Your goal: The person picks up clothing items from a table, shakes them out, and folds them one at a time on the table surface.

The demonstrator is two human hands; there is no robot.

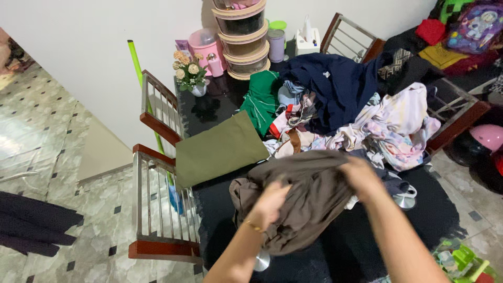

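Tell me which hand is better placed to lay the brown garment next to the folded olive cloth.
Left, probably. The left hand grips the brown garment on the side nearer the folded olive cloth. The right hand holds the far edge, beside the clothes pile, and would have to cross over.

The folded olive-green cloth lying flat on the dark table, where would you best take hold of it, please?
Probably by the folded olive-green cloth's near right corner, coming from the person's side. It lies flat with that edge bare, whereas its far right corner meets the heap of mixed clothes, and the chairs' metal backs crowd its left.
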